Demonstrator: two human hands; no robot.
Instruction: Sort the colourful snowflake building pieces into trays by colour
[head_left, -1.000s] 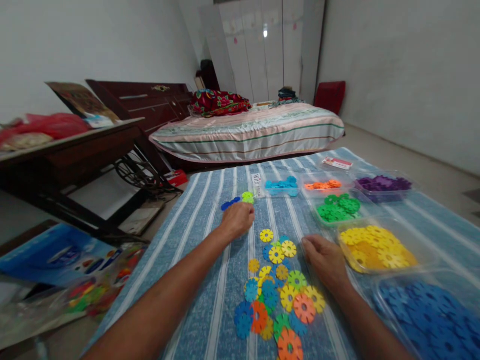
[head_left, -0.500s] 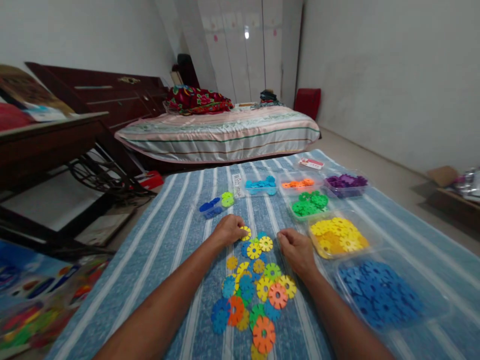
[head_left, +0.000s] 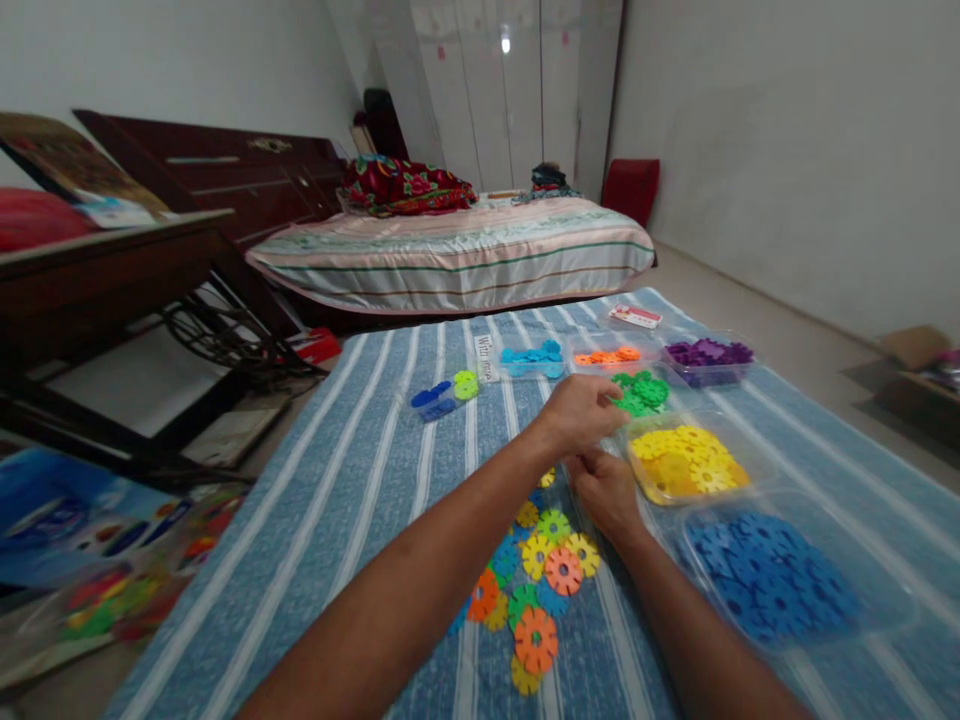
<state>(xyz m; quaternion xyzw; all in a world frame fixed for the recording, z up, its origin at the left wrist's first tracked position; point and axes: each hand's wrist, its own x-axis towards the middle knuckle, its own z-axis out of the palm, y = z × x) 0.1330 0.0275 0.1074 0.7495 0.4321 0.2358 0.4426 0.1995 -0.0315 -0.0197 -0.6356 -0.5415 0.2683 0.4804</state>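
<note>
- The left hand (head_left: 581,410) reaches across to the right over the striped blue cloth (head_left: 360,480), its fingers curled together near the rim of the tray of yellow discs (head_left: 686,462); whether it pinches a disc cannot be told, since the fingertips are turned away from the camera.
- The right hand (head_left: 606,492) rests on the cloth just below the left one, loosely closed (nothing shows in its grip), right beside the yellow tray's near-left corner.
- A loose pile of mixed discs (head_left: 536,580), orange, yellow, green and blue snowflake shapes, lies flat on the cloth just under both wrists, partly hidden by the left forearm.
- To the right of the right forearm sits a clear tray of dark blue discs (head_left: 772,575), touching the yellow tray's near side.
- Beyond the left hand stands a tray of green discs (head_left: 639,392), and farther back a row of small trays: light blue discs (head_left: 531,358), orange discs (head_left: 606,356), purple discs (head_left: 706,354).
- A few blue and lime discs (head_left: 446,392) lie apart on the cloth, well left of the trays.
- A bed (head_left: 457,255) with striped bedding stands past the cloth's far edge.
</note>
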